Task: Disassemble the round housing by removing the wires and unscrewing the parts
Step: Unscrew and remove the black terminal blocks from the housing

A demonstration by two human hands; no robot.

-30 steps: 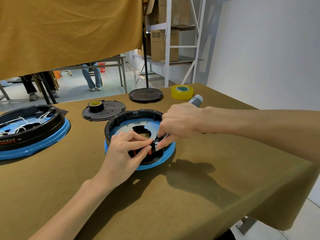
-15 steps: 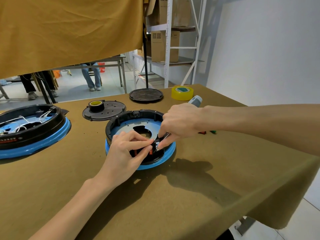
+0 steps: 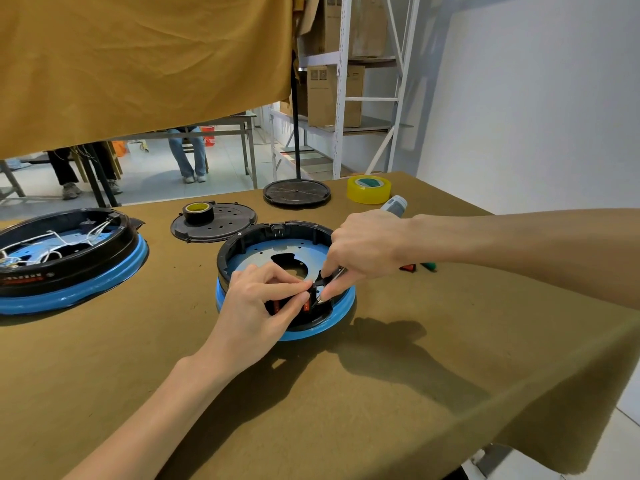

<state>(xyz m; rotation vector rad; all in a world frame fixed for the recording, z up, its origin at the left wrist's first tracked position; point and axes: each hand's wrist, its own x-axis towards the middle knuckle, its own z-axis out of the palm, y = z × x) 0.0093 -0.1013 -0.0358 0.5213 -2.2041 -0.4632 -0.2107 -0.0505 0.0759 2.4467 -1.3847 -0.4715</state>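
The round housing (image 3: 277,251), black with a blue base ring and a grey-blue inner plate, sits mid-table. My left hand (image 3: 258,306) rests over its near rim, and its fingers pinch a small black part with red pieces (image 3: 306,303) inside. My right hand (image 3: 367,252) grips a screwdriver (image 3: 393,205) with a grey-white handle. The thin shaft slants down to that black part, its tip beside my left fingertips.
A larger black-and-blue housing with white wires (image 3: 65,254) lies at the left. A black lid carrying a tape roll (image 3: 213,221), a black disc stand (image 3: 296,192) and yellow tape (image 3: 369,189) lie behind. Red and green small parts (image 3: 417,267) lie under my right forearm. The table edge falls away at right.
Both hands stay at the housing's near rim with only slight finger shifts. The red and green parts under my right forearm have come into sight.
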